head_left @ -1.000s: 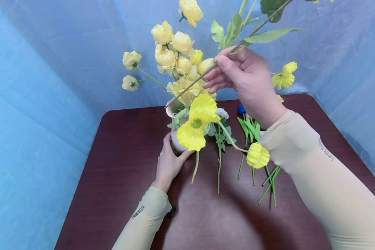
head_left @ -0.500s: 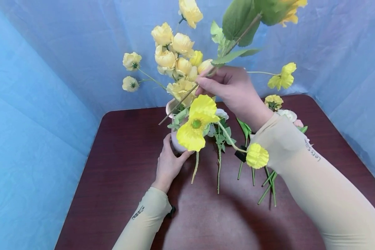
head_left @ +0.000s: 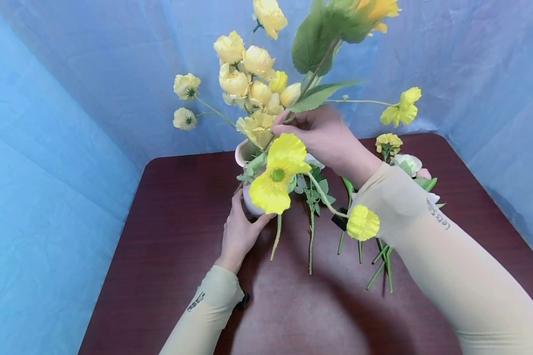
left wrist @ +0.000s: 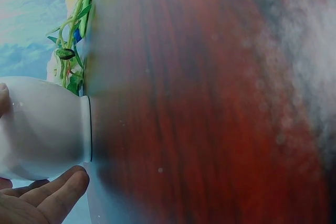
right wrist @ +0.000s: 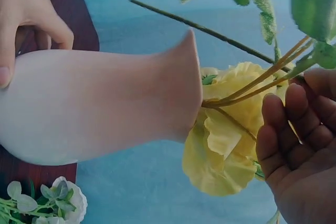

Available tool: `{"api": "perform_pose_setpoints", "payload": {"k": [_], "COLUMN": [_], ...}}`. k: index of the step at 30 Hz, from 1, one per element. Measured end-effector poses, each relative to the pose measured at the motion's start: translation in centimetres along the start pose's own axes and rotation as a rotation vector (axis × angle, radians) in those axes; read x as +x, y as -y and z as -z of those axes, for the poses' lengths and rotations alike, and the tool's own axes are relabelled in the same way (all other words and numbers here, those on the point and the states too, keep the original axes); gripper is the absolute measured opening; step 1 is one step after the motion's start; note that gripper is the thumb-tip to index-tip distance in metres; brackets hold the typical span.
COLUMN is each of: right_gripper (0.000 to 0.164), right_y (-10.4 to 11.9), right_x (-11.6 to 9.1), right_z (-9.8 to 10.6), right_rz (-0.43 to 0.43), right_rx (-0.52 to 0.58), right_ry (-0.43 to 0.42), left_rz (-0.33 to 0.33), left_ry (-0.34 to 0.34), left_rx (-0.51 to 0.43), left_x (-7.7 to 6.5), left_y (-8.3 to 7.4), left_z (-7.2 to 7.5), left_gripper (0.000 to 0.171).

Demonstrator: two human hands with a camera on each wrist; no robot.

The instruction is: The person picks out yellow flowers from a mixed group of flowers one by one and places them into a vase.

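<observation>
My left hand [head_left: 242,234] holds the lower body of a pale, glossy vase [right wrist: 105,98], thumb on one side and fingers on the other. In the left wrist view the vase base [left wrist: 86,129] stands on the table. Above the vase mouth, my right hand [head_left: 324,138] pinches the brown stem of a sunflower [head_left: 355,22] with broad green leaves. The right wrist view shows the stem's lower end [right wrist: 157,11] outside the vase, beside its rim. Cream-yellow flowers [head_left: 257,61] fill the vase, and a bright yellow poppy [head_left: 277,172] droops over its front.
A white flower with green leaves [head_left: 313,197] lies right of the vase. Several green stems [head_left: 384,261] lie farther right, with a yellow carnation [head_left: 388,143] and a white flower [head_left: 406,162] behind. Blue cloth [head_left: 57,123] surrounds the dark red table [head_left: 173,222].
My right hand has moved left and down towards the vase mouth, bringing the sunflower with it, and the stem has become steeper. My left hand and the vase have stayed in place.
</observation>
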State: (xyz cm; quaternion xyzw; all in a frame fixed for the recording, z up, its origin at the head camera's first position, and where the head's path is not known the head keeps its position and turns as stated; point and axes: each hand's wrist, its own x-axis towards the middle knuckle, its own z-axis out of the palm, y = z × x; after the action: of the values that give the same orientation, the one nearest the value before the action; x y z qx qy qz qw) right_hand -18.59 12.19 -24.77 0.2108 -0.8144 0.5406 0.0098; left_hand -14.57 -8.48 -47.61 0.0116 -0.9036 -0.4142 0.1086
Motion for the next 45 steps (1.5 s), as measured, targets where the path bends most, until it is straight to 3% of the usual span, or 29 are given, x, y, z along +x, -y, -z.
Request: {"api": "perform_pose_setpoints", "payload": {"k": [4,7,15,21,25,29,35,41,45], "right_gripper": [0.024,0.024,0.032,0.024,0.023,0.024,0.021,0.021,0.023], "right_y": [0.0,0.1,0.4,0.2,0.2,0.4,0.4,-0.2,-0.1], "right_x": [0.1,0.0,-0.2,0.2,0.2,0.4,1.4,2.1,2.2], "right_z": [0.1,0.2,0.8,1.5,1.6,1.2,0.5,-0.3,-0.4], "right_rz": [0.001,0.028,0.119,0.184,0.189,0.224,0.259,0.246,0.188], "right_rx": [-0.021,-0.023,-0.019,0.044,-0.007,-0.181,-0.420,-0.522,-0.471], "right_ry": [0.063,0.057,-0.054,-0.168,-0.185,-0.135,0.067,0.176,0.196], "left_rz": [-0.002,-0.007,-0.018,-0.016,0.004,0.001,-0.019,-0.017,-0.023], "left_ry": [-0.001,0.001,0.009,0.010,0.020,0.016,0.010,0.003,-0.003], "left_rx": [-0.005,-0.008,-0.003,0.004,-0.006,-0.006,-0.013,-0.019,-0.022], "left_x": [0.1,0.1,0.1,0.1,0.1,0.1,0.0,0.0,0.0], "left_y": [-0.1,0.0,0.0,0.0,-0.1,-0.1,0.1,0.4,0.3], "left_z": [0.0,0.0,0.0,-0.1,-0.1,0.0,-0.1,-0.3,-0.2], "left_gripper": [0.099,0.097,0.095,0.097,0.098,0.098,0.096,0.094,0.094]}}
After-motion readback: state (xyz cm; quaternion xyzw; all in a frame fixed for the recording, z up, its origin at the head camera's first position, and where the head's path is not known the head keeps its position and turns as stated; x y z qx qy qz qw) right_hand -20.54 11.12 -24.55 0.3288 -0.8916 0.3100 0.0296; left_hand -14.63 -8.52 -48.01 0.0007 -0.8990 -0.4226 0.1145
